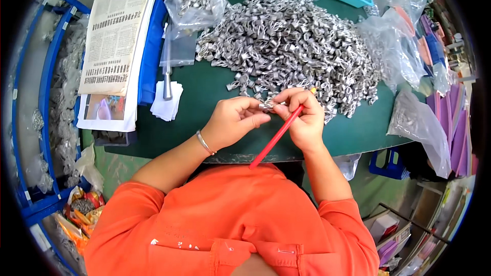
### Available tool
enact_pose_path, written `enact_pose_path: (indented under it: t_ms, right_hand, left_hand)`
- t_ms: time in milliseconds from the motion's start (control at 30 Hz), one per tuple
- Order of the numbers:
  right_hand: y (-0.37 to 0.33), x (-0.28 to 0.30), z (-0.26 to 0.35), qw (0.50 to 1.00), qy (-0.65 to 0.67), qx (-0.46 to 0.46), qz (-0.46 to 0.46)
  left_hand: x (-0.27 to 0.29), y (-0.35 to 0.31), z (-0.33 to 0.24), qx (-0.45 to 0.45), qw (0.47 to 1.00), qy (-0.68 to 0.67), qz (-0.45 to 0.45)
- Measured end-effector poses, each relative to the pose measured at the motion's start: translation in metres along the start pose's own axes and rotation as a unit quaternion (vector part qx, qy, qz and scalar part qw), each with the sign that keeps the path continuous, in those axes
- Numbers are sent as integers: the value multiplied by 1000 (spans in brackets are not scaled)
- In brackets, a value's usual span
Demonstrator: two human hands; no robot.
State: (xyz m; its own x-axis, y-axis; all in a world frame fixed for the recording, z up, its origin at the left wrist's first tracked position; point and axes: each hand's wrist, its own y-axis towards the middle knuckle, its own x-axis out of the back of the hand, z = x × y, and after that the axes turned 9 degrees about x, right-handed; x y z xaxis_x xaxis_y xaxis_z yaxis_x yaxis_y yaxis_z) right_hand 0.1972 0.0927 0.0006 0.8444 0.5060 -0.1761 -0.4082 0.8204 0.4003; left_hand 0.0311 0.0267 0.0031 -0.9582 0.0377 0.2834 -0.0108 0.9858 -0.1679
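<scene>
— Two grips to list; contents?
— My left hand (235, 121): closed, pinching one small metal piece (265, 106). My right hand (307, 124): closed round one red pen-shaped tool (276, 140), its fingertips at the same piece.
— Location of the piece?
— Between my hands, above the green table (153, 137), by the near edge of one large grey heap (294, 46).

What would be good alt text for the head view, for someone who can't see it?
Someone's left hand and right hand meet at a small metal piece, the right hand also holding a slim red tool. Beyond them, a large heap of grey metal pieces lies on a green table, with clear plastic bags at either side.
</scene>
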Motion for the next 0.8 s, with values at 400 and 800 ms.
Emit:
enact_pose_path:
  t_ms: [400,800]
  right_hand:
    - [-16,3,7,961,154,-214,-88]
    - [-33,-4,-4,995,68,-41,-57]
  left_hand:
    - [4,-11,-2,27,988,-151,-3]
    - [6,-14,-8,-79,990,-118,-9]
